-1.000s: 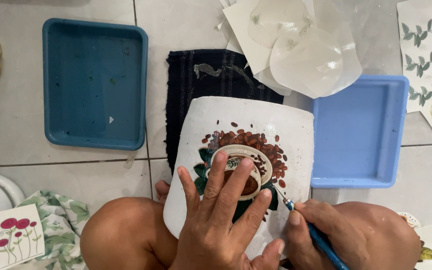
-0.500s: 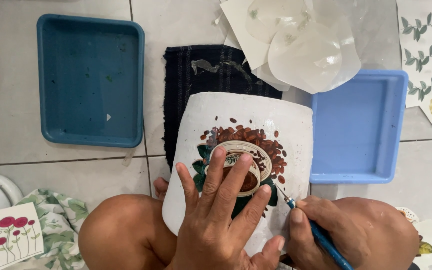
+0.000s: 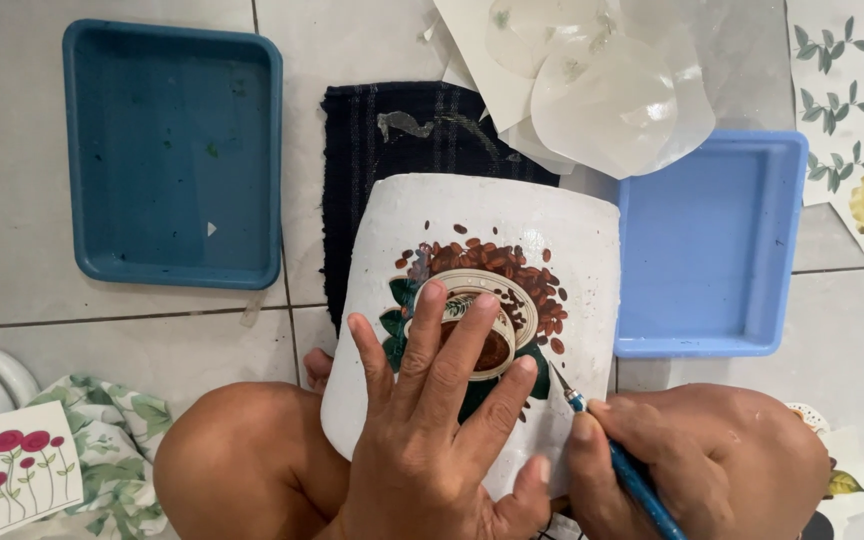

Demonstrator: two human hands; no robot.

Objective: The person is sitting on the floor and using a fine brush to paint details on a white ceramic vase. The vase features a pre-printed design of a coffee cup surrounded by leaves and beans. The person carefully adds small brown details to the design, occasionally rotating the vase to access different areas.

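A white pot (image 3: 512, 225) lies on its side across my lap, bearing a picture of a coffee cup with brown beans and green leaves (image 3: 512, 290). My left hand (image 3: 432, 420) presses flat on the pot, fingers spread over the lower part of the picture. My right hand (image 3: 692, 460) grips a thin blue-handled brush (image 3: 622, 465); its tip touches the pot at the picture's lower right edge.
A dark blue tray (image 3: 172, 150) sits at the left and a lighter blue tray (image 3: 712, 250) at the right on the tiled floor. A dark cloth (image 3: 392, 140) lies under the pot. Clear film sheets (image 3: 602, 80) at top, flower-print sheets (image 3: 852, 150) right, rose card (image 3: 12, 480) lower left.
My left hand has slid slightly up over the picture. The brush tip stays at the picture's lower right edge. The pot has not moved.
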